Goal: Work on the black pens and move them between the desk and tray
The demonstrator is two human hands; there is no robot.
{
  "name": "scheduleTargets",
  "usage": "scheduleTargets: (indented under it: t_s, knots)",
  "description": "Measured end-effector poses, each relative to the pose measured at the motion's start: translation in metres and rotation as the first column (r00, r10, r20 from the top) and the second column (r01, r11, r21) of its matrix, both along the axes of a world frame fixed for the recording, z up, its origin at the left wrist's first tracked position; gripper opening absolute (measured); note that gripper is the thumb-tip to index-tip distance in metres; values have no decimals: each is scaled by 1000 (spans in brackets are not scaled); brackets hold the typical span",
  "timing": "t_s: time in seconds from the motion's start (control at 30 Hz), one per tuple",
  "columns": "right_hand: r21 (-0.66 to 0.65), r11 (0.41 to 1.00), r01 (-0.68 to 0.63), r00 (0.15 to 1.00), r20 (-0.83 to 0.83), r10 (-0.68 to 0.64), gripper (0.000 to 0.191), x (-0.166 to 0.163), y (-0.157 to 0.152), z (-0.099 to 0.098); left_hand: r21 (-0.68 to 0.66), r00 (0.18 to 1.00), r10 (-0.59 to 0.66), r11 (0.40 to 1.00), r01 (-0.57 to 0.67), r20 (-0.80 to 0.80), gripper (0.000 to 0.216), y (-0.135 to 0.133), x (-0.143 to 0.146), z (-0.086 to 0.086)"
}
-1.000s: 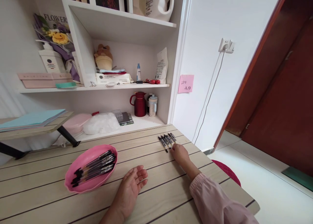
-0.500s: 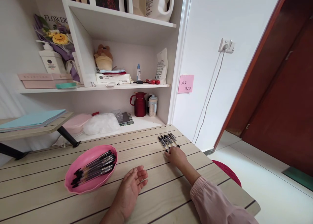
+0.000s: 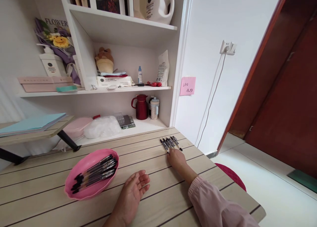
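Observation:
My left hand (image 3: 133,192) lies palm up on the wooden table (image 3: 153,200), fingers loosely curled, holding nothing. To its left a pink bowl (image 3: 74,182) holds several black pens (image 3: 95,172). My right hand (image 3: 177,157), in a pink sleeve, rests on the table farther right. Its fingertips touch the near ends of a row of several black pens (image 3: 170,143) laid side by side by the table's far edge. The right fingers are hidden behind the back of the hand.
Behind the table stands a white shelf unit (image 3: 123,88) with a red jug (image 3: 141,106), a cup, a plush toy and bottles. A laptop stand (image 3: 34,128) with blue folders sits at the left. A red stool (image 3: 231,176) and a brown door (image 3: 284,88) are on the right.
My right hand has drawn back slightly toward me and to the left, from the right end of the pen row to its near ends. The left hand stays still.

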State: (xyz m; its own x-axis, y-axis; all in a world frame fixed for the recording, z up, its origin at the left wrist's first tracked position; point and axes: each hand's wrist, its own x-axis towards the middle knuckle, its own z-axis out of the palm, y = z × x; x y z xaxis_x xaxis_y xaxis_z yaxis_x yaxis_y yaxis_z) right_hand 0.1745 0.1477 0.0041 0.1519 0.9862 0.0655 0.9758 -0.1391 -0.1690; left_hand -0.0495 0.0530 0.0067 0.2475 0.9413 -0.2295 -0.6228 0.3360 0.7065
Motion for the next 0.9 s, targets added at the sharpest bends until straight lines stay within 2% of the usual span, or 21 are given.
scheduleTargets:
  t_s: [0.2, 0.4, 0.53, 0.9]
  knots:
    - [-23, 1000, 18, 999, -27, -19, 29, 1, -1, 5, -3, 1000, 4, 1000, -4, -3, 26, 0, 0, 0]
    - [-59, 993, 107, 993, -36, -109, 24, 44, -5, 18, -14, 1000, -3, 1000, 3, -7, 26, -1, 0, 2]
    - [-71, 990, 125, 992, -22, -127, 19, 64, -7, 17, -1, 1000, -5, 1000, 5, -3, 25, -1, 0, 2]
    - [-47, 996, 81, 997, -8, -81, 21, 47, 5, 8, -17, 1000, -7, 1000, 7, -7, 25, -2, 0, 4]
